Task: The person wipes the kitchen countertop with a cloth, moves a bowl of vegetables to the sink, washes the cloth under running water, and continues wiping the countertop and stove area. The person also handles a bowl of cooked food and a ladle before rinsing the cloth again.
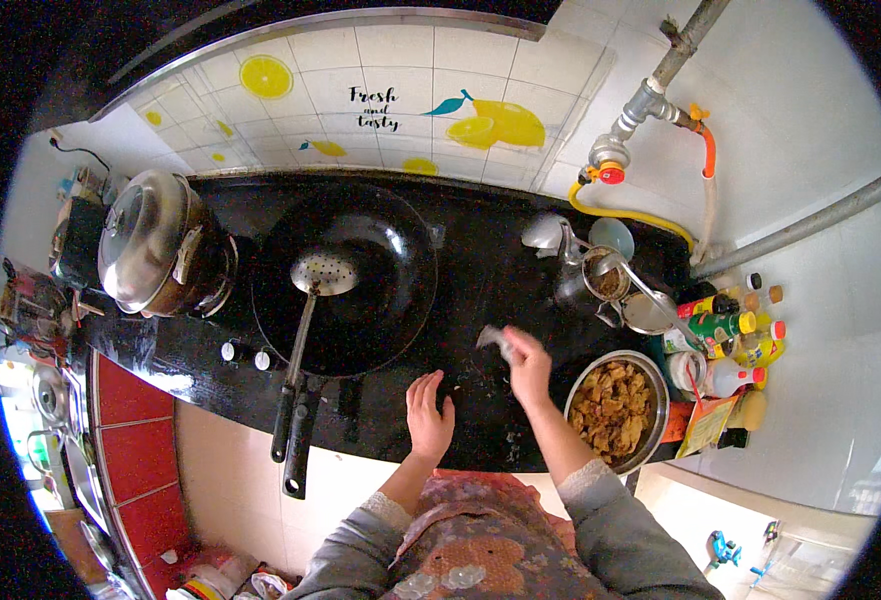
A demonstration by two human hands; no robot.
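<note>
My right hand [528, 372] is closed on a small crumpled whitish piece [494, 338], perhaps tissue or thin plastic; its kind is blurred. It is over the black countertop [475, 285], left of a metal bowl [664, 416] of browned meat pieces [612, 405]. Near the counter's front edge, my left hand [428, 415] is open, fingers stretched out and holding nothing. To its left sits a black wok [400, 270] on the stove, with a slotted skimmer [324, 273] lying across it. The skimmer's handle extends over the front edge beside the wok's handle [300, 440].
A lidded metal pot [145, 245] stands left of the wok. Metal containers with a ladle [650, 285] occupy the back right. Several sauce bottles [720, 325] crowd the right wall. A yellow gas hose [625, 213] runs behind them from a pipe valve [610, 165].
</note>
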